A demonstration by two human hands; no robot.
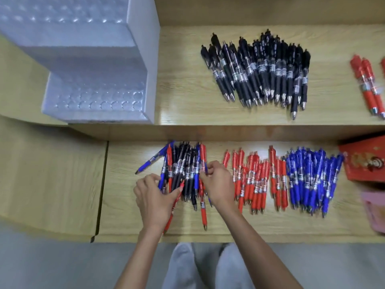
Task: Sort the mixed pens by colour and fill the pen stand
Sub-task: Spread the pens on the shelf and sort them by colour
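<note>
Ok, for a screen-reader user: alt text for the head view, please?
The left hand, holding a red pen, and the right hand pick through a mixed pile of red, blue and black pens on a wooden desk. Sorted red pens and blue pens lie to its right, with black pens and a white pen stand farther back.

The pen stand (100, 101), a white stepped block with rows of round holes, sits at the upper left of the frame. A fanned heap of black pens (258, 69) lies at upper centre, with a few red pens (368, 80) at the right edge. Along the lower band, left to right, lie a mixed pile (183, 174) of red, blue and black, a red group (256, 178) and a blue group (312, 178), tips mostly pointing down-frame.
</note>
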